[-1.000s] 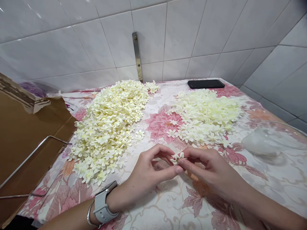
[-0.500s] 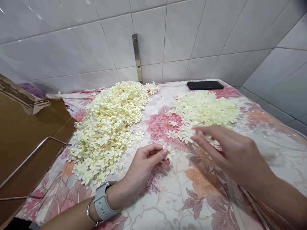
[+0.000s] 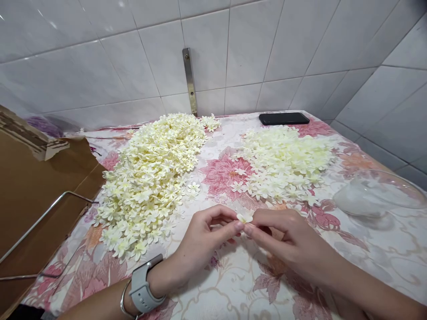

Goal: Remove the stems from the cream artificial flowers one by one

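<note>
My left hand (image 3: 203,244) and my right hand (image 3: 283,242) meet fingertip to fingertip over the floral tablecloth (image 3: 240,284). Together they pinch a small cream fabric flower (image 3: 244,218). A large heap of the same cream flowers (image 3: 153,178) lies to the left of my hands. A second, flatter heap of flowers (image 3: 283,162) lies beyond my right hand. My left wrist carries a grey watch (image 3: 142,286) and a thin bangle.
A black phone (image 3: 283,118) lies at the back by the tiled wall. A clear glass bowl (image 3: 373,198) stands at the right. An open cardboard box (image 3: 30,191) with a metal wire handle sits at the table's left edge. A metal strip (image 3: 189,80) runs up the wall.
My right hand reached out to the right heap and has come back to meet my left hand. Both hands now pinch a flower together again.
</note>
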### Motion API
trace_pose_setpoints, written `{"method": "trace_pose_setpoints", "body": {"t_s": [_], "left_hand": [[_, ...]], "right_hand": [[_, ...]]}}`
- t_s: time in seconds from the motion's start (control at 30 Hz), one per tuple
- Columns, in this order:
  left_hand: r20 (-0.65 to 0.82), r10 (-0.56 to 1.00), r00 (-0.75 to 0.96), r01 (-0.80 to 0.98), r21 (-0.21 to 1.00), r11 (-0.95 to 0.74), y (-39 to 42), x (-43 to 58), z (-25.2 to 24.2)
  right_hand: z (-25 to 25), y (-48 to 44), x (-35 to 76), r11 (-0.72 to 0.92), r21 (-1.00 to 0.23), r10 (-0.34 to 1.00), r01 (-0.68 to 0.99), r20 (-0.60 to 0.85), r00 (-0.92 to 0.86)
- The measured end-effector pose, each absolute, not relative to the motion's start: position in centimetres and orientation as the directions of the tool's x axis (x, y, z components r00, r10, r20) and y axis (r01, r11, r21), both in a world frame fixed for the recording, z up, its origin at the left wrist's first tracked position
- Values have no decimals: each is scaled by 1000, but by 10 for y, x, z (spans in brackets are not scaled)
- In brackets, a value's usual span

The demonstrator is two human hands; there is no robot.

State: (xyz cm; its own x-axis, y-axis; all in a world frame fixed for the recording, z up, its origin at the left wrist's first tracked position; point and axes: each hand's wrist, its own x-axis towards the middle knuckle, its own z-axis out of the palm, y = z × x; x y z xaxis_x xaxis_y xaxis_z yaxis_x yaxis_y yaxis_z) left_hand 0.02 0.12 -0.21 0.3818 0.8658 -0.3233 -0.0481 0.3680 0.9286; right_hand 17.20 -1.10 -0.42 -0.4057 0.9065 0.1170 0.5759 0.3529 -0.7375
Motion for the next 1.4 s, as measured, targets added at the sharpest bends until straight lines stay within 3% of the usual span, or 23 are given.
{"method": "trace_pose_setpoints", "body": {"t_s": [0.23,0.5,0.77,0.97,1.23,1.4], "left_hand": [[-353,820,451,-178,864,470,1,1,-5],[-306,875,375,-79,930,359,1,-1,-3],[-306,878,369,-95,927,363,1,0,-1],[-251,934,255,-147,944,294,7,-7,-1],[-183,819,544,-113,951,288,1,-9,6],[-132,814,566,-106,967,231,-1,-8,4]], "right_hand": [[-6,-8,177,152,-891,917,427,-34,-396],[-6,-6,177,-30,-984,894,178,-106,-435],[-12,-9,175,44,-991,893,130,-19,-450],[-4,-7,180,166,-964,931,205,84,-356],[-11,-10,176,131,-975,901,182,41,-433],[-13,-14,173,71,-987,881,145,-6,-473]]}}
